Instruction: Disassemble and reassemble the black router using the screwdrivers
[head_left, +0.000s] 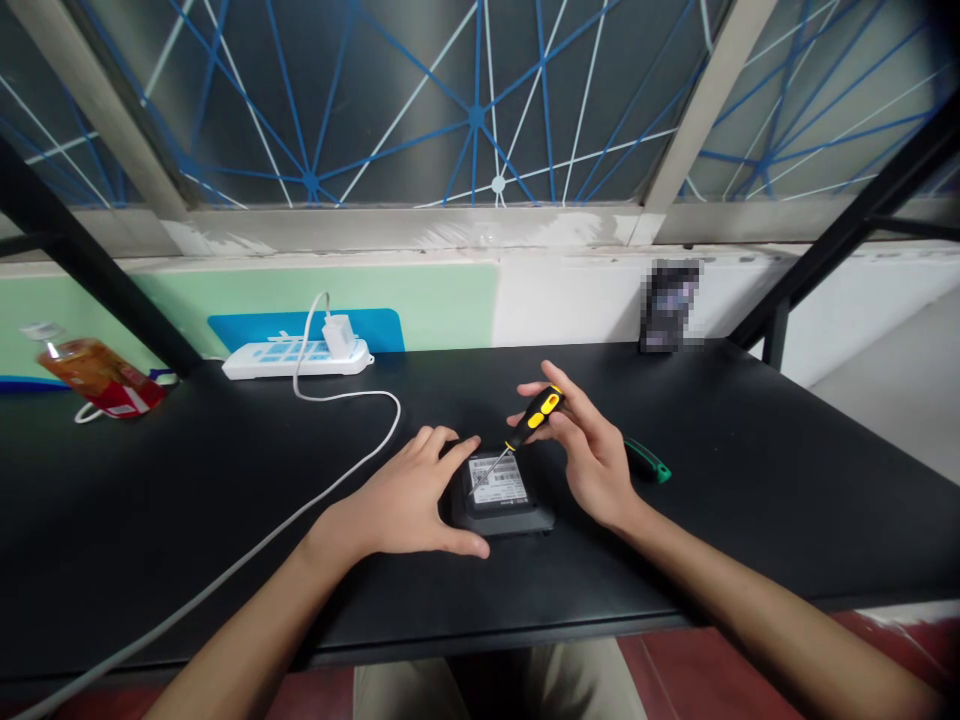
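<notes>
In my right hand [592,450] is a screwdriver [536,418] with a black and yellow handle, pinched between thumb and fingers. Its thin metal shaft slants down to the left, and the tip appears over the left part of a white label. That printed label [499,479] is on a flat, dark box-like device [502,520] lying on the table. My left hand [405,490] grips the device from the left, thumb at the near edge and index finger at the far edge. A green-handled tool [649,462] lies just behind my right wrist, partly hidden.
The black table [720,480] carries a white power strip [300,360] with a charger [340,336] plugged in. Its white cable [300,515] runs toward the front left. A drink bottle [105,375] leans at the far left; a blurred phone-like object [667,305] stands at the back right.
</notes>
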